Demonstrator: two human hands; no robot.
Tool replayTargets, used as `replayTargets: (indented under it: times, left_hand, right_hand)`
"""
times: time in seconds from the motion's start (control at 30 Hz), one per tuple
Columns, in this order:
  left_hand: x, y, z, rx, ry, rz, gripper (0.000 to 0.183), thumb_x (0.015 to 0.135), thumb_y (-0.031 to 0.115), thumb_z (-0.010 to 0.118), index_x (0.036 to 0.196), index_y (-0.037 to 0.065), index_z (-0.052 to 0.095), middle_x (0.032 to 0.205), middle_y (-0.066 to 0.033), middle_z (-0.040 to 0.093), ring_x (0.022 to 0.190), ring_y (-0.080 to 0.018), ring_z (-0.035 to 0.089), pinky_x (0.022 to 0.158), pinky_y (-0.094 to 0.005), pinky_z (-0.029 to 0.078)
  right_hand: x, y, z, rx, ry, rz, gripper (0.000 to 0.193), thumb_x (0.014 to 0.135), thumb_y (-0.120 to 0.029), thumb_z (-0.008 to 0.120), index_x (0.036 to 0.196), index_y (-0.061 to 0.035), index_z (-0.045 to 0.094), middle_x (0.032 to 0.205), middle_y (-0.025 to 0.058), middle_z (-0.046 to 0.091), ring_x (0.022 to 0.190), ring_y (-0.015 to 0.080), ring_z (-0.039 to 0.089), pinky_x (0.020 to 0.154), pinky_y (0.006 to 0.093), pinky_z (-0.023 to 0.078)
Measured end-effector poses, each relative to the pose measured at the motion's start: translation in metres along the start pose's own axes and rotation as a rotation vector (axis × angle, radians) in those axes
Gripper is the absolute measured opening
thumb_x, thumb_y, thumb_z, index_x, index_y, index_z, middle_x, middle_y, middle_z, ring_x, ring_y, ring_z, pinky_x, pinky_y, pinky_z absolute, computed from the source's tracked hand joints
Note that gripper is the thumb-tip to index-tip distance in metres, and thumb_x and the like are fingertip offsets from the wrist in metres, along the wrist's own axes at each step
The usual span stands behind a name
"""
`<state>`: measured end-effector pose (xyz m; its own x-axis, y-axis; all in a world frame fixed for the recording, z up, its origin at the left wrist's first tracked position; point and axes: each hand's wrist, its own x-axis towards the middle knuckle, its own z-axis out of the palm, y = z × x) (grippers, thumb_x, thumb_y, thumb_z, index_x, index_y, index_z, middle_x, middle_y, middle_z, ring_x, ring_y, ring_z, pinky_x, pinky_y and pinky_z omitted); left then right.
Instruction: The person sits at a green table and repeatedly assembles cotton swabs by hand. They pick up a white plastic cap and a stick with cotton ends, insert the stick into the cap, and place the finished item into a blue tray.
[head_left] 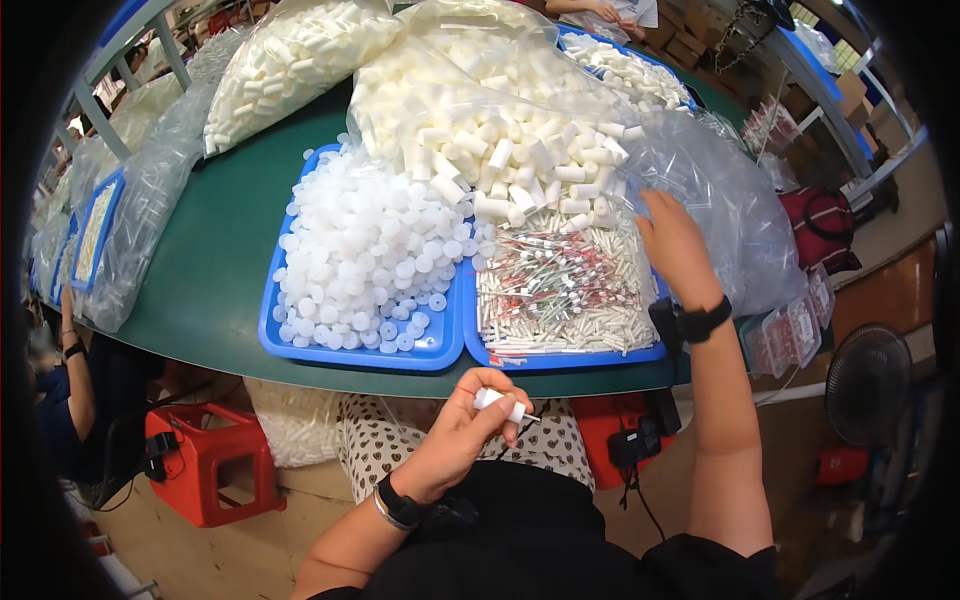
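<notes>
Near the table's front edge, my left hand (468,425) is closed around a small white cylinder (498,402). A thin pin pokes out of the cylinder's right end. My right hand (677,243) reaches to the right side of the heaped white cylinders (540,165), beside a clear plastic bag (715,190). Its fingers are stretched out and partly apart, and I see nothing held in them. Below the heap, a blue tray (570,360) holds thin red, white and green wired pieces (560,270) and short white sticks (600,335).
To the left, another blue tray (430,352) is heaped with translucent white discs (370,240). A bag of white cylinders (300,60) lies on the green table (215,270). Red stools (215,465) stand below. A black fan (868,385) is at the right. Other people sit around the table.
</notes>
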<state>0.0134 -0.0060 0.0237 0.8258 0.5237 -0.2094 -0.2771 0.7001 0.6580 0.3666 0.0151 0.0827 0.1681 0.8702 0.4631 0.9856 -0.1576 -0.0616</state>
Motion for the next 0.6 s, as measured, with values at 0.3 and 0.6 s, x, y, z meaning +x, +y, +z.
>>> replayTargets:
  times: [0.3, 0.6]
  left_hand:
    - [-0.003, 0.011, -0.007, -0.045, 0.071, 0.004, 0.024, 0.102, 0.022, 0.052, 0.108, -0.001, 0.055, 0.104, -0.0104, 0.061, 0.075, -0.0092, 0.054, 0.069, -0.0267, 0.050]
    - [-0.002, 0.014, -0.003, -0.289, 0.081, 0.121, 0.018, 0.102, 0.020, 0.051, 0.101, 0.002, 0.054, 0.106, -0.0112, 0.060, 0.074, -0.0099, 0.052, 0.067, -0.0281, 0.046]
  right_hand:
    - [-0.003, 0.002, 0.007, -0.055, 0.027, 0.120, 0.022, 0.085, -0.010, 0.062, 0.106, -0.0024, 0.061, 0.101, 0.0182, 0.062, 0.087, 0.0362, 0.063, 0.074, 0.0441, 0.051]
    - [-0.080, -0.154, -0.061, 0.728, -0.393, -0.213, 0.027, 0.081, -0.003, 0.068, 0.107, 0.0010, 0.062, 0.094, 0.0160, 0.066, 0.082, 0.0324, 0.065, 0.072, 0.0392, 0.052]
